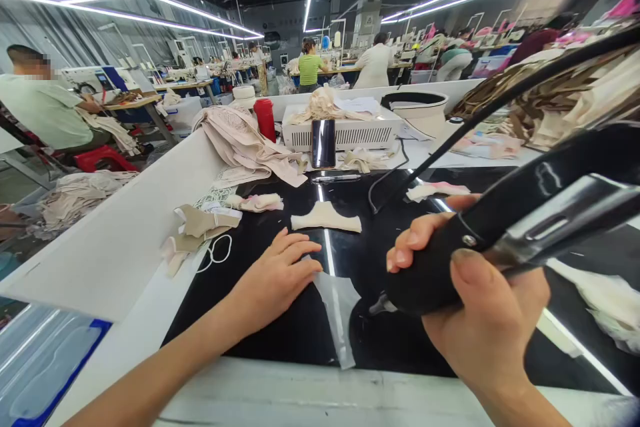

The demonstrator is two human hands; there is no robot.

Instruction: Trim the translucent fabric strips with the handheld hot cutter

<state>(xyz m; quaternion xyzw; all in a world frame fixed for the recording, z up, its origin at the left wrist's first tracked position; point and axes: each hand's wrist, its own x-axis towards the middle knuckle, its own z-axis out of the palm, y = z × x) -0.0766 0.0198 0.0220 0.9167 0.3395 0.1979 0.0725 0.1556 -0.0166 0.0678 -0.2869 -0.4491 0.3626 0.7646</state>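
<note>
Translucent film (336, 313) lies on the black panel (395, 343) of our desk (140, 330), between our two hands. It looks whitish and thin, with the dark surface greying it from beneath and faint streaks of light across it. Its far end is broad, running out to a corner on the right; from there its sides curve inward and it tapers to a narrow tail at the panel's near edge.

Our left grip (277, 273) rests palm down, fingers slightly apart and closed on nothing, with the fingertips at the film's far left corner; we cannot tell how firmly they press. Our right grip (480, 307) is clamped around a black tool (435, 267), which we hold tilted, its rounded end low and its body rising to the right. A slotted metal lever (565, 220) runs along its side, and a small grey tip (383, 305) shows below the rounded end, just beside the film.

Directly beyond the film we have a cream piece (326, 219), flat, with a raised middle and two spreading ends. Farther back lie a pen (336, 178) and a dark phone (323, 143), propped upright against a vented white box (367, 135). On our left, a white cord loop (220, 250) lies by beige scraps (200, 223).
</note>
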